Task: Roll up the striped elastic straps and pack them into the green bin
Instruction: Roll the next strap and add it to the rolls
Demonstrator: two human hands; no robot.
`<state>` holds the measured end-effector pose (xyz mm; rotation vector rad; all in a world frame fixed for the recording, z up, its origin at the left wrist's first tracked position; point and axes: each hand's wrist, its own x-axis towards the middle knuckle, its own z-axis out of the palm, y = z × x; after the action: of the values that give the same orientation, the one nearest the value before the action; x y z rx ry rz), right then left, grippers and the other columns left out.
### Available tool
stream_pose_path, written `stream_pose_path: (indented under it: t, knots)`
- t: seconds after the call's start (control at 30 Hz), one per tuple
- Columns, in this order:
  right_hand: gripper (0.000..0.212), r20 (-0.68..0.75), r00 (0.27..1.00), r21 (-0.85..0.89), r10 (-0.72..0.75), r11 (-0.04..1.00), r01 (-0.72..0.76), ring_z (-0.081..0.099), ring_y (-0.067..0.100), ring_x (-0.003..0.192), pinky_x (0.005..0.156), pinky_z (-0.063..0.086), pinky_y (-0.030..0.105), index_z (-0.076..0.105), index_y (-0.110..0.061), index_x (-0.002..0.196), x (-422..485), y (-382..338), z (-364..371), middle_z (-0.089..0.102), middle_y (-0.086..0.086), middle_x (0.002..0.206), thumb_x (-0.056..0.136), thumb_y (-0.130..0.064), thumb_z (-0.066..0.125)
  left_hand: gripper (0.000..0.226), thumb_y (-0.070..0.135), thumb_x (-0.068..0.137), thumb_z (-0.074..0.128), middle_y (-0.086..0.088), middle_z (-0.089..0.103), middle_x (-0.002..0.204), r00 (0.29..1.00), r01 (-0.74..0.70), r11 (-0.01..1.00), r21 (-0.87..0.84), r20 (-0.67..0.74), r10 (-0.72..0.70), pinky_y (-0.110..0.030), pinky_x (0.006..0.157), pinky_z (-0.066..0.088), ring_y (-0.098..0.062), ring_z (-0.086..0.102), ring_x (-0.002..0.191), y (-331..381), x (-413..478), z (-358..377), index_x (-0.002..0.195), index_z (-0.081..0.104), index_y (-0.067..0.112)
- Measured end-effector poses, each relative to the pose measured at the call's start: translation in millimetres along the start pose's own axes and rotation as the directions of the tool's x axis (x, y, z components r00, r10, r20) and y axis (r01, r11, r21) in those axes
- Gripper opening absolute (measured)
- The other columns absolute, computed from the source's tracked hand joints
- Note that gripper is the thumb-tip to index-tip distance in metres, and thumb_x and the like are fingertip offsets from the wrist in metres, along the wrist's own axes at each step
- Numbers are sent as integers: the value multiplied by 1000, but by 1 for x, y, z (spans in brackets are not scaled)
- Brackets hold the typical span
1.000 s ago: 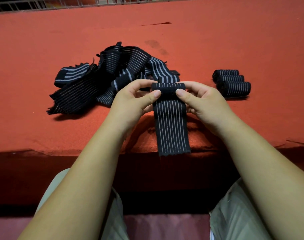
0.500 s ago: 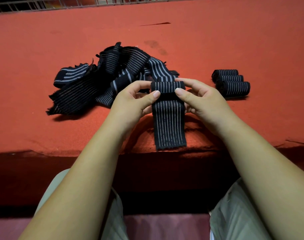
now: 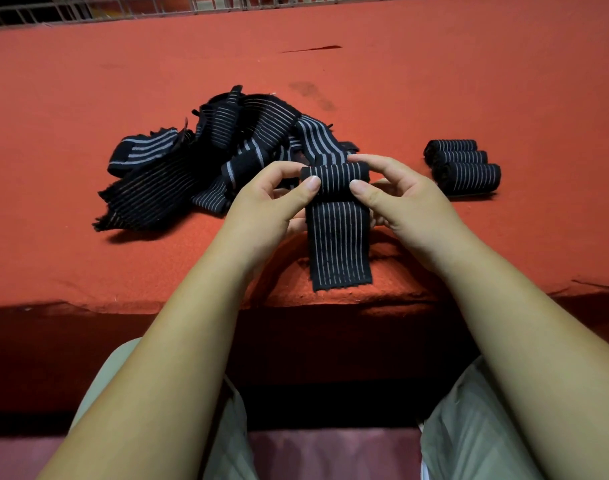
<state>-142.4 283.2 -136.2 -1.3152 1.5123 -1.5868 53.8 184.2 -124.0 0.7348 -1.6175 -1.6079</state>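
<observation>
**One strap half rolled, three rolls done**

Pinched between both hands, above the middle of the near edge of the red surface (image 3: 469, 81): one striped elastic strap (image 3: 337, 237), black with thin pale lines. Wound into a short roll at its far end. Flat for the rest, hanging toward the body and ending right at the surface's near edge.

Left hand (image 3: 265, 209) curled round the roll's left end, thumb on the front, fingers behind. Right hand (image 3: 403, 202) mirrored on the right end, thumb tip pressed to the front, index finger over the top. Thumb tips near each other on the roll, not touching.

Just behind the hands and to their left, toward the middle of the surface: one tangled pile of loose straps (image 3: 206, 168), the same black, some with wider pale stripes. Too overlapped to count.

To the right of the hands, toward the right edge: three finished rolls (image 3: 464, 168), lying on their sides, packed side by side and touching, lined up from far to near. Well apart from the pile.

Along the far edge: a wire grid (image 3: 123, 8). Below the near edge: light trousers (image 3: 469, 427), one knee under each forearm.
</observation>
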Motion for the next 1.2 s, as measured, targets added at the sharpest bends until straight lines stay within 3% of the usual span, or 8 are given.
stream_pose_path:
  t: [0.17, 0.3, 0.37, 0.47, 0.63, 0.87, 1.07, 1.2]
  knots:
    - [24, -47, 999, 43, 21, 999, -19, 58, 22, 74, 75, 53, 44, 75, -29, 129, 1, 1, 3, 66, 1, 85, 106, -26, 68, 22, 13, 103, 72, -28, 72, 125, 1000, -10, 1000, -16, 5, 10, -40, 92, 64, -28, 78, 107, 0, 0, 1, 126, 71, 12]
    - [25, -36, 999, 65, 16, 998, -13, 60, 21, 78, 79, 56, 45, 74, -25, 128, 0, 1, 0, 67, 1, 89, 105, -19, 69, 31, 30, 106, 70, -20, 77, 123, 998, 56, 998, -38, 22, -55, -46, 97, 63, -32, 79, 109, -2, 2, 3, 125, 68, 5]
    - [27, -28, 999, 75, 15, 997, -13, 62, 19, 80, 81, 57, 44, 74, -25, 129, 0, 1, 0, 68, 2, 90, 104, -17, 70, 38, 33, 108, 66, -18, 79, 116, 997, 79, 996, -46, 16, -78, -42, 93, 64, -31, 80, 106, -2, 2, 5, 122, 67, -1]
    - [28, -26, 999, 117, 31, 993, -27, 62, 20, 80, 82, 56, 44, 74, -24, 131, 0, 1, 1, 68, 2, 91, 104, -18, 70, 28, 29, 109, 65, -16, 80, 112, 999, 43, 998, -36, 21, -43, -36, 87, 62, -26, 80, 101, -2, 2, 5, 116, 70, 3]
    - [33, -27, 997, 129, 68, 990, -64, 57, 23, 80, 79, 50, 42, 76, -18, 128, 2, 6, 0, 67, 11, 93, 101, -35, 72, 25, 23, 106, 70, -28, 70, 129, 999, -30, 999, -17, 16, 31, -43, 95, 63, -26, 77, 107, -4, 3, 0, 122, 70, 4]
    - [28, 8, 998, 129, 69, 989, -69, 58, 24, 83, 82, 52, 44, 77, -15, 125, 3, 9, -3, 70, 12, 95, 100, -28, 71, 26, 13, 103, 72, -28, 69, 132, 999, -35, 999, -32, 9, 35, -42, 98, 62, -32, 74, 120, -3, 3, -1, 128, 70, 5]
    - [32, -23, 1000, 117, 15, 993, -12, 67, 29, 95, 93, 56, 55, 73, -17, 132, 3, 7, -2, 76, 20, 116, 100, -17, 71, 29, 20, 106, 69, -17, 78, 123, 1000, -6, 1000, -8, 13, 6, -38, 96, 63, -29, 78, 110, 0, 1, -1, 127, 72, 1]
    - [39, 7, 1000, 95, 1, 995, -2, 71, 25, 113, 99, 57, 50, 68, -16, 140, 3, 7, -3, 74, 12, 132, 102, -8, 69, 26, 19, 106, 67, -10, 81, 118, 999, -34, 999, 12, 12, 33, -33, 95, 62, -22, 78, 110, 0, -1, -2, 126, 76, 5]
